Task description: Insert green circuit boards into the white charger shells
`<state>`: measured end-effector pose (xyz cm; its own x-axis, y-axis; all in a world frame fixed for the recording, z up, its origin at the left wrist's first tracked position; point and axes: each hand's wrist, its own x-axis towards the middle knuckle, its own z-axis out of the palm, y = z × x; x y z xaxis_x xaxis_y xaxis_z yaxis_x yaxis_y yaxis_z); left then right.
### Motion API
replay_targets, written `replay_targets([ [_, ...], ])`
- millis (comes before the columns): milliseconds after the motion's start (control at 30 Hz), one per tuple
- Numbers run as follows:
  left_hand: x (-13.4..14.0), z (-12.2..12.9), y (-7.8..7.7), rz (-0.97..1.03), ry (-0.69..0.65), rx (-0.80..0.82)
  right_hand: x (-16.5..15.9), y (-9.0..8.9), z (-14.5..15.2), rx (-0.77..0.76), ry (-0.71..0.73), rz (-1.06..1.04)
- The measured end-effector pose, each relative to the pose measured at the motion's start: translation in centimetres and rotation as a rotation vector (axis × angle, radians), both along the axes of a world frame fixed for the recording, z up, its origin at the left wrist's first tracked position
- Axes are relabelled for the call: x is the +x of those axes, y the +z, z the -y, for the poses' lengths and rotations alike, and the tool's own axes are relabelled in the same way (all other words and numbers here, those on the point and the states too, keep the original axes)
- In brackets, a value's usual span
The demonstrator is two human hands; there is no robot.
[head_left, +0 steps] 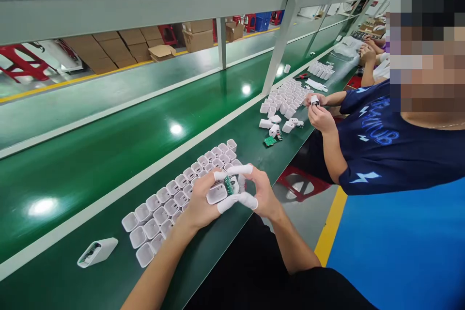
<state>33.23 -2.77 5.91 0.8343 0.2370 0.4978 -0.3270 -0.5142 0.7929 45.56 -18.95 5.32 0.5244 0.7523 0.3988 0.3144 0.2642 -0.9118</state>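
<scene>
Between both hands, above the bench's front edge, is a white plastic housing [217,193] with a green circuit board [228,185] at its right end. My left hand [203,198] is closed around the housing. White finger cots cover several fingertips. My right hand [259,191] pinches the circuit board's end, where a white part shows; the exact grip is partly hidden by the fingers. Rows of open white housings [153,202] stand on the green bench beside my left hand. A single white housing [103,251] with electronics inside lies on its side at the lower left.
A co-worker [366,140] at the right holds a white housing [314,100]. Before them lie many white housings [286,94], a loose green board [270,141] and red-handled pliers [301,76]. A slanted metal post [286,29] rises from the bench, supporting a shelf [145,7].
</scene>
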Motion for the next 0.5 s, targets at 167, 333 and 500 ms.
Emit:
replay_targets([
  [167, -0.5, 0.0, 1.4, -0.15, -0.157, -0.217, 1.3, 0.2, 0.9, 0.021, 0.169, -0.068],
  [333, -0.9, 0.3, 2.2, -0.241, -0.189, -0.166, 1.3, 0.9, 1.6, -0.018, 0.283, -0.215],
  [500, -1.4, 0.8, 1.8, -0.274, -0.143, -0.213, 0.8, 0.4, 1.4, 0.111, 0.1, -0.2],
])
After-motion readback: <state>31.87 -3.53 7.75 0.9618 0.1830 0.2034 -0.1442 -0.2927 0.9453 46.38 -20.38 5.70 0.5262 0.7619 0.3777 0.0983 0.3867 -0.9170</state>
